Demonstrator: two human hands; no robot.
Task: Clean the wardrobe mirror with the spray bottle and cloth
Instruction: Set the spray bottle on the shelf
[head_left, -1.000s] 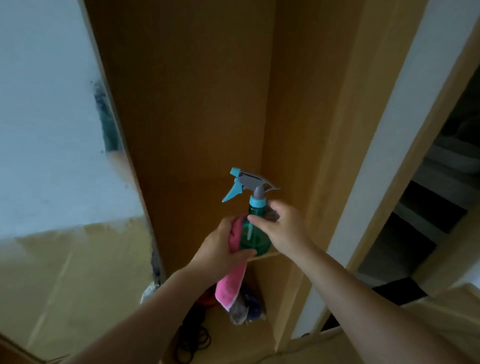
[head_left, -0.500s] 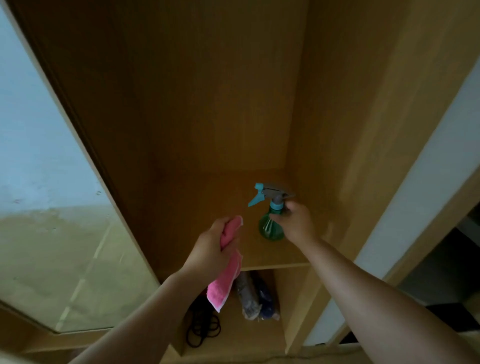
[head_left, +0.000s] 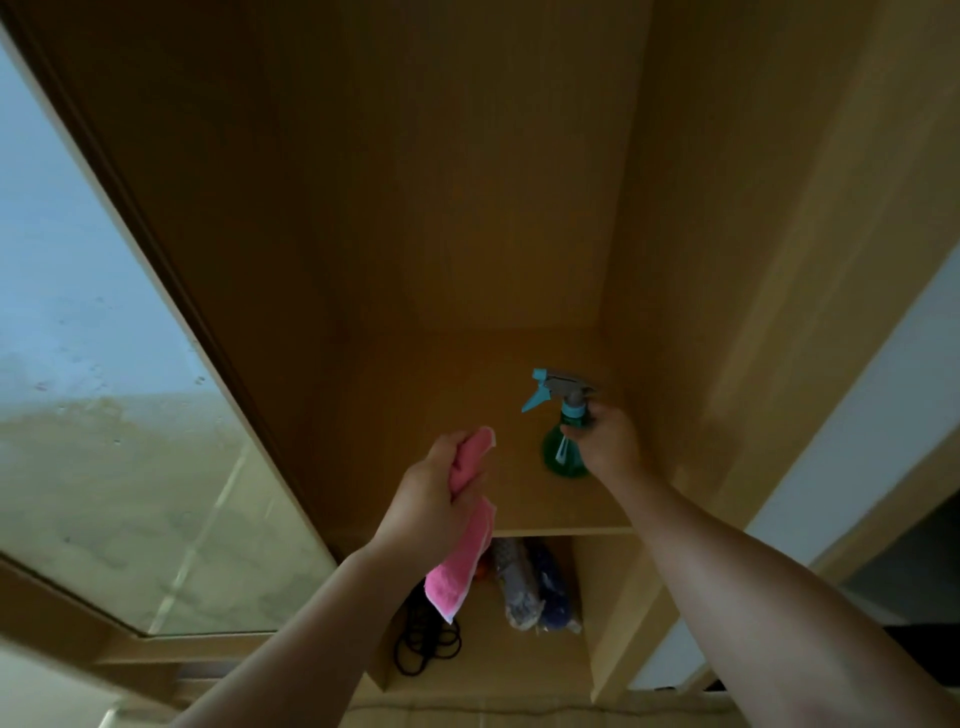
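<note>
Two bare forearms reach up from the near edge, their elbows cut off by the frame. The left hand (head_left: 434, 506) is bunched tight around a pink cloth (head_left: 464, 545), whose loose end hangs down in front of the shelf edge, much as it did half a second ago. Beyond it the right hand (head_left: 608, 441) has its fingers wrapped around the neck of the green spray bottle (head_left: 562, 439), which now stands on the wooden shelf (head_left: 530, 512) toward the right side wall of the wardrobe, nozzle pointing left; a second ago it was held in the air next to the cloth. Whether the base rests fully on the board is hard to judge. Below the shelf lie a coil of black cord (head_left: 426, 647) and two wrapped bundles (head_left: 535, 587), too dim to identify. To the far left the wardrobe mirror (head_left: 98, 415) shows smeared, cloudy patches, its top and left parts out of frame.
</note>
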